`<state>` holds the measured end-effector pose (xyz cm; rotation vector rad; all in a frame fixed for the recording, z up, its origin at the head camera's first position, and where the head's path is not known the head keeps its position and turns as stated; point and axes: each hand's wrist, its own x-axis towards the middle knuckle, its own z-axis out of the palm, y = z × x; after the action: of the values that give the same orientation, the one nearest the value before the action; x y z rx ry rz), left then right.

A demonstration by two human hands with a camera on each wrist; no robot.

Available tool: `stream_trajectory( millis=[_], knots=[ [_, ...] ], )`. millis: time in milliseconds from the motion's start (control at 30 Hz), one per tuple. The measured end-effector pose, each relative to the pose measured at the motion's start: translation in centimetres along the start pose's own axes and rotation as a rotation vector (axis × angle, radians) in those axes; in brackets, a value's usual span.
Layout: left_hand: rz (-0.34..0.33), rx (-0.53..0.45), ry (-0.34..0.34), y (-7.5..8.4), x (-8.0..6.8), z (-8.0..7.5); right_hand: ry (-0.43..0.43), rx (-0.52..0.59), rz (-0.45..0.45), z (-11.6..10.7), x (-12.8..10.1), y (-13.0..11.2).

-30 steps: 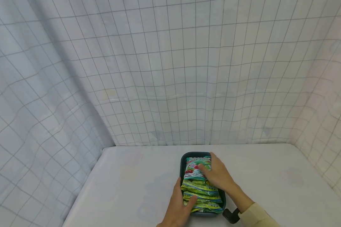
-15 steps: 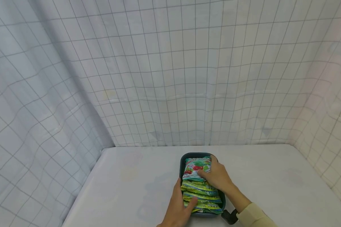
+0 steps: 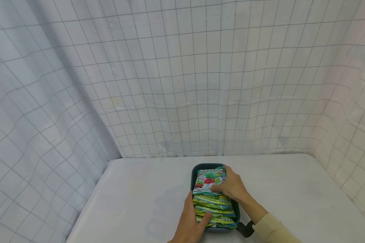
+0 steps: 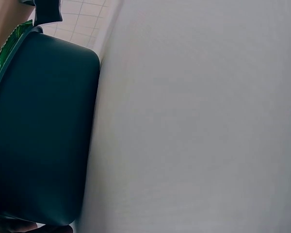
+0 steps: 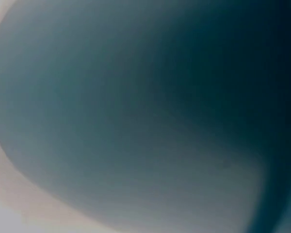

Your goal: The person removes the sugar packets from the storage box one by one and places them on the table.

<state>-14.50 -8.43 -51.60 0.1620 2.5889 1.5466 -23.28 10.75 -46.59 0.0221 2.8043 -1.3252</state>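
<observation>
Head view: dark teal bin [image 3: 193,175] standing on the white surface [image 3: 140,195], toward the near edge, packed with a row of snack packets [image 3: 214,207] in green and yellow. At the far end of the row, one green packet with red fruit print [image 3: 208,180], tilted up and gripped by the right hand [image 3: 231,185], fingers curled over its top edge, thumb against its face. Left hand [image 3: 190,219] pressed against the bin's left wall, thumb hooked over the rim onto the near packets. Cream sleeve [image 3: 270,229] on the right forearm, black wrist mount [image 3: 245,228] just beside the bin's near corner. Gridded white curtain [image 3: 182,84] behind and to both sides.

Left wrist view: bin's outer wall [image 4: 39,131] filling the left half, bare surface [image 4: 199,121] on the right, sliver of green packet [image 4: 9,43] over the rim.

Right wrist view: only a blurred teal wall [image 5: 150,111], too close to make out more.
</observation>
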Motion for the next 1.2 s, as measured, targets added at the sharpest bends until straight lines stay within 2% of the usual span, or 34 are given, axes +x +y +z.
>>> stream_trajectory(
  millis=[133, 233, 533, 700, 800, 1033, 1200],
  knots=[
    [0.056, 0.005, 0.005, -0.3, 0.1, 0.1, 0.008, -0.019, -0.039, 0.2, -0.1, -0.3],
    [0.083, 0.012, 0.008, -0.5, 0.1, 0.2, 0.01, -0.053, -0.037, 0.1, -0.2, -0.4],
    [0.07, 0.039, 0.014, -0.5, 0.4, 0.5, 0.007, -0.058, 0.011, -0.1, -0.4, -0.6],
    [0.079, 0.065, 0.016, -0.3, 0.4, 0.3, 0.001, -0.041, -0.001, -0.5, 0.1, -0.4],
    [0.087, 0.071, 0.01, -0.2, 0.3, 0.2, -0.028, 0.032, 0.005, -0.7, 0.3, 0.0],
    [0.095, 0.064, 0.027, -0.3, 0.1, 0.2, -0.13, 0.339, 0.03, -0.8, 0.8, 0.8],
    [0.111, 0.078, 0.046, -0.6, 0.3, 0.4, -0.182, 0.502, 0.044, -0.6, 1.1, 1.1]
  ],
)
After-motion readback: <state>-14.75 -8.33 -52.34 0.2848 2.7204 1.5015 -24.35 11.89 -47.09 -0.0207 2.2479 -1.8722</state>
